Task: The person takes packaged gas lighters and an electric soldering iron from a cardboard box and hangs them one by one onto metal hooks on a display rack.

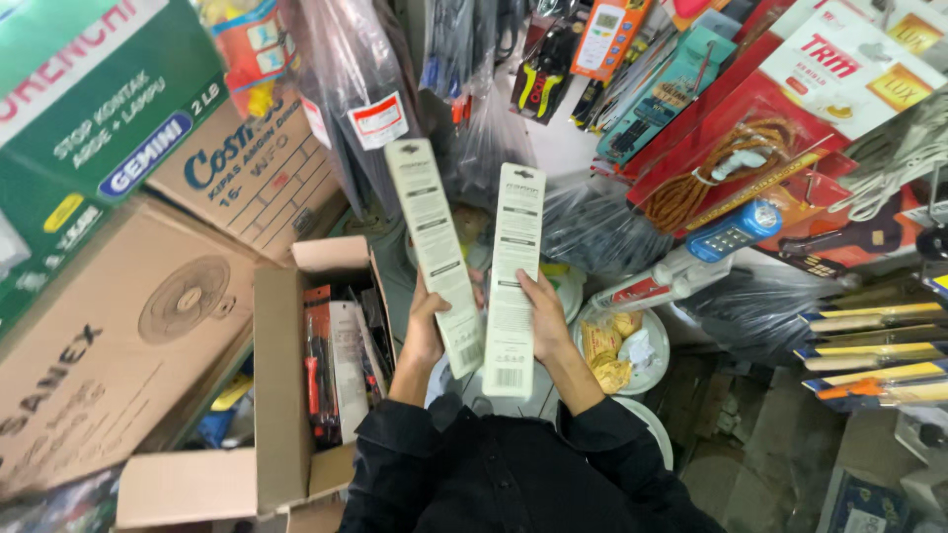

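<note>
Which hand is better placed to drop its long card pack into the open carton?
Probably the left hand. Its long card pack hangs closest to the open carton, which sits on that side. The right hand holds its own pack farther away, over the round white tubs.

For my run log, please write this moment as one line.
left hand: holds left pack | right hand: holds right pack | both upright, apart | open box at left
</note>
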The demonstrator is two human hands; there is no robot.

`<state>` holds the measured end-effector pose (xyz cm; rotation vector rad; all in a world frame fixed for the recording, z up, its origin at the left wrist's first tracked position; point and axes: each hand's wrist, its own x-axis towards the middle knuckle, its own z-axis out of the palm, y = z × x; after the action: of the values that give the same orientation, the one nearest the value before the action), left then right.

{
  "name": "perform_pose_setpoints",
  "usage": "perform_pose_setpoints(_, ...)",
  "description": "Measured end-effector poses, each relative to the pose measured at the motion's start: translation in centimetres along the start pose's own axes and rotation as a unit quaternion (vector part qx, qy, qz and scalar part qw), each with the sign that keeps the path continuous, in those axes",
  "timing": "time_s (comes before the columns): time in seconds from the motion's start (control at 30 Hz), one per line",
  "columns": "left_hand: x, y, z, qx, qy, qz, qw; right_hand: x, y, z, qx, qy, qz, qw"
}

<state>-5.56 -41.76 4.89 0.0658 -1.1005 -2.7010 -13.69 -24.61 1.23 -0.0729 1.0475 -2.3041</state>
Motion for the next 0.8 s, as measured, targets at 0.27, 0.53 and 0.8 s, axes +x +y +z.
perform_pose_setpoints(0.27, 2.1, -1.2, -1.5, 0.123, 0.024, -0.068, 0.990, 1.6, -0.6, 1.1, 0.052, -0.056, 0.016, 0.997)
perform_pose_setpoints(0.53, 2.4, 0.2, 1.7, 0.585, 0.060, 0.155, 0.794, 2.8, 0.3, 0.1, -0.039, 0.039, -0.049, 0.997)
perform_pose_setpoints(0.8, 2.8, 0.6, 4.5, 0.724, 0.115, 0.173, 0.658, 2.9, -0.8, 0.0, -0.434, 0.105, -0.270, 0.853)
